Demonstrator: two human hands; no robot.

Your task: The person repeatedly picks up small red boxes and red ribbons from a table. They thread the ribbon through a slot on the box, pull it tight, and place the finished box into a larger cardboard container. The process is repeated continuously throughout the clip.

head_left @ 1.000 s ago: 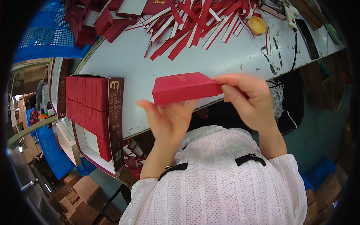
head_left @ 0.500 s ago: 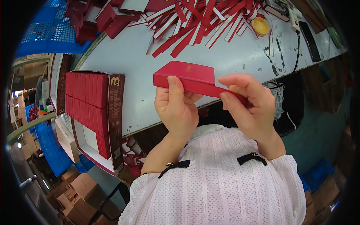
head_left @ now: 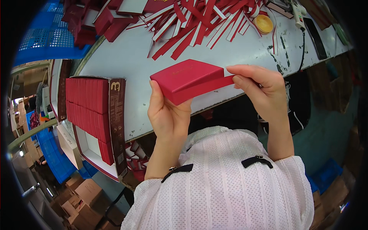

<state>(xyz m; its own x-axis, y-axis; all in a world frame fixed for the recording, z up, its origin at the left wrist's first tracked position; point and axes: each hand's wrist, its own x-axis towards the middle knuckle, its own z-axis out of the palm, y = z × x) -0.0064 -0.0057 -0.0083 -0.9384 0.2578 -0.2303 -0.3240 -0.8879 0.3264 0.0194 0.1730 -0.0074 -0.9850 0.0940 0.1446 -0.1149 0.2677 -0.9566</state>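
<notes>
My left hand grips a small red box from below and its left side, raised above the near edge of the table. The box is tilted, with faint gold lettering on its top face. Along its near side runs a red strip, which reaches past the right corner. My right hand pinches the strip's free end between thumb and forefinger. How far the strip goes round the hidden sides of the box I cannot tell.
Loose red-and-white strips lie heaped at the table's far side, beside a yellow round dish. More red boxes are piled far left. At left, a carton holds rows of red boxes. A dark phone lies far right.
The red box has turned in my left hand, so a different corner faces me. My right hand has moved slightly up and right, holding the strip out straighter from the box.
</notes>
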